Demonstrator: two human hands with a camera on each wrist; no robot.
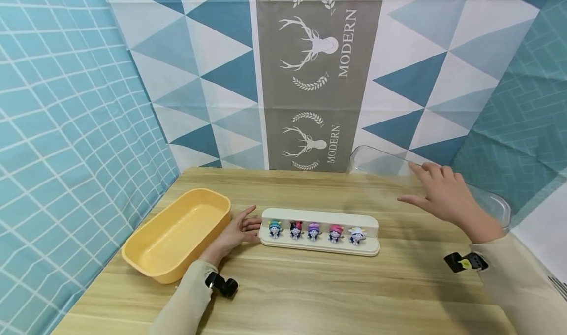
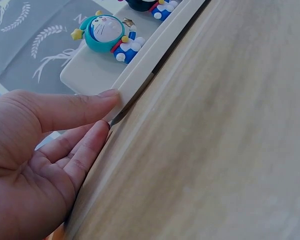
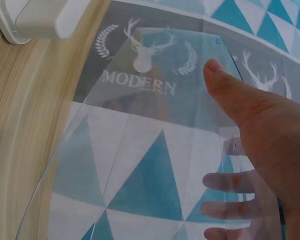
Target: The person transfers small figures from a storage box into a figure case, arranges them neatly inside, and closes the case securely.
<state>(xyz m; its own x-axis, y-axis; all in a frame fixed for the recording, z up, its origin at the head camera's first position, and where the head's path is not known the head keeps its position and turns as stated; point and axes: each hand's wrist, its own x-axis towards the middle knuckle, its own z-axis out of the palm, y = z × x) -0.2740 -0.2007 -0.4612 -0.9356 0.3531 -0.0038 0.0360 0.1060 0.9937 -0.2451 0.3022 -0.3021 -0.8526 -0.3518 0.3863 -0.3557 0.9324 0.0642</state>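
Note:
A cream display stand (image 1: 319, 247) lies lengthwise on the table, carrying several small figurines in a row, from a teal-hatted figurine (image 1: 274, 229) to a white-hatted one (image 1: 356, 236). At the stand's left end, my left hand (image 1: 236, 234) pinches the corner; in the left wrist view the thumb is on the base's edge and fingertips are at its underside. To the right, my right hand (image 1: 445, 195) holds a long transparent cover (image 3: 135, 155) up off the stand. In the right wrist view its thumb is on one side and other fingers show through the clear wall.
A yellow plastic basin (image 1: 177, 231) stands left of the stand, close beside my left forearm. Behind the wooden table (image 1: 310, 295) hangs a patterned cloth (image 1: 221, 79), and blue tile-print sheeting (image 1: 79, 104) covers the left side.

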